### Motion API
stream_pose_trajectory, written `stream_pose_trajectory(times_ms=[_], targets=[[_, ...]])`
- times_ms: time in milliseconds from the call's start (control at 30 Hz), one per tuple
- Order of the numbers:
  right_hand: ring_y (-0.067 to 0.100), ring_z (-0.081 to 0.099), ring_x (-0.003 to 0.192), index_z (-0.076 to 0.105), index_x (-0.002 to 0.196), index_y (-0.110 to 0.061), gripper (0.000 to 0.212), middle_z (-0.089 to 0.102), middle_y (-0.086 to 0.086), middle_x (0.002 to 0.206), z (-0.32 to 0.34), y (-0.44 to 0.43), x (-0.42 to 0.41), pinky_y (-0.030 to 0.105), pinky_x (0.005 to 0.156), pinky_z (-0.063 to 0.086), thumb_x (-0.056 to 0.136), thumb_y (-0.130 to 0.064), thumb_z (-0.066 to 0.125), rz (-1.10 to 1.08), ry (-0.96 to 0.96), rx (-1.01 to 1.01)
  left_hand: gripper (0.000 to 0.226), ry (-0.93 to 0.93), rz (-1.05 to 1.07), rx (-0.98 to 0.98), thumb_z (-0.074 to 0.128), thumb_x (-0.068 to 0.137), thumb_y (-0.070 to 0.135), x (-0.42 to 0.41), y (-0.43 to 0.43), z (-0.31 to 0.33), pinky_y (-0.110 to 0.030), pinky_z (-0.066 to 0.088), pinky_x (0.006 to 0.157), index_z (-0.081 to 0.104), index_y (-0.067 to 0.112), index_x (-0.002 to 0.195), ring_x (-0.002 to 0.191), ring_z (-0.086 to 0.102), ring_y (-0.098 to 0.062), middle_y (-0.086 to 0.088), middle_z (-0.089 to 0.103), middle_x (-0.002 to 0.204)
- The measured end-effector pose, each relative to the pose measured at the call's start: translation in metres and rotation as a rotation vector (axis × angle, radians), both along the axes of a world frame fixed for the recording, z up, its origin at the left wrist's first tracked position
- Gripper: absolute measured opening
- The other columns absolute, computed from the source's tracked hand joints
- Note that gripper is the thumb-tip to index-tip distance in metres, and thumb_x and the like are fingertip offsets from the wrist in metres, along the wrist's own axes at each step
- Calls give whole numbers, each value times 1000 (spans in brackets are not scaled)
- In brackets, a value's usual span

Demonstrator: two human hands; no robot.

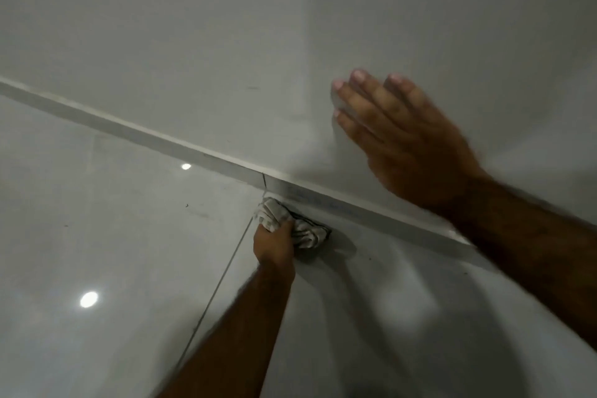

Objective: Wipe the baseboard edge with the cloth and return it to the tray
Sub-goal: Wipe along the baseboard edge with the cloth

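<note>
Left hand (274, 241) grips the bunched cloth (290, 223) against the baseboard (193, 155), which runs upper-left to lower-right; right hand (397, 136) spread on the wall (290, 26).

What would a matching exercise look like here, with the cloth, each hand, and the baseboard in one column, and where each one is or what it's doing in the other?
Column one:
1. cloth
2. left hand
3. right hand
4. baseboard

Column two:
A. open and flat, fingers spread, up by the wall
B. runs diagonally where wall meets floor
C. bunched up, on the floor at the foot of the baseboard
D. closed around the fabric, low near the floor

Pairs: 1-C, 2-D, 3-A, 4-B
</note>
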State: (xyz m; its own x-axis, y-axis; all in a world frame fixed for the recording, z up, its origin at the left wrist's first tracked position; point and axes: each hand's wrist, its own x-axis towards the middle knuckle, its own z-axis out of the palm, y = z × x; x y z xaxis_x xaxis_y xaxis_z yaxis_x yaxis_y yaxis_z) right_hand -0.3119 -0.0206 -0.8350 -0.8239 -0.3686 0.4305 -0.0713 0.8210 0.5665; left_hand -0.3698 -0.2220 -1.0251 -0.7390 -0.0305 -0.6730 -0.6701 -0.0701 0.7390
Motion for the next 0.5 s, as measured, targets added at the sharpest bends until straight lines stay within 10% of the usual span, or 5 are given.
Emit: stream_pose_trajectory(times_ms=[267,400,500], targets=[[32,44,150,47,157,-11,55,43,14,164,6,22,-7,53,122,32,104,-23,53,39,155,216,47,81,38,-109,59,96,4,-26,67,-1,-46,53,108,58,10,142,121,63,-31,-10,66,133],[31,44,151,48,156,-12,56,43,12,165,4,21,-7,51,122,33,102,-23,54,39,180,209,43,12,-253,-42,63,83,35,30,94,-18,-52,59,97,70,17,122,112,71,-38,-10,75,120],[31,43,151,49,156,-13,55,42,12,165,2,21,-8,50,123,34,102,-23,54,43,191,204,21,52,-235,-45,59,94,19,32,89,-4,-43,59,95,69,18,113,101,70,-29,-7,74,108]])
